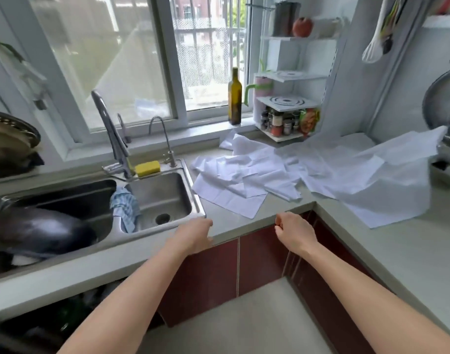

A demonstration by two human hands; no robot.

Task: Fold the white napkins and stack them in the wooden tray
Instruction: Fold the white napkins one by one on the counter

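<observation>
Napkins: white napkins [290, 172] lie unfolded and rumpled in an overlapping heap on the desk [410, 241], spread from just right of the sink across the corner to the far right; the nearest one [234, 200] lies flat, its corner pointing toward the desk's near edge.
Left hand: the left hand [196, 235] rests at the near edge of the desk by the sink's near right corner, fingers curled over the edge, holding nothing that can be seen.
Right hand: the right hand [291, 231] hovers at the desk's inner corner in front of the red cupboard doors [259, 261], fingers curled loosely inward, empty, apart from the napkins.
Sink: a steel double sink [165, 192] sits left of the napkins; a blue checked cloth [124, 208] hangs over its divider, a dark pan [40, 231] lies in the left basin, and a yellow sponge [147, 168] sits on the far rim beside the tap [111, 134].
Window ledge: a green glass bottle [234, 98] stands on the far ledge, with a white spice rack [286, 116] just to its right, behind the napkins.
</observation>
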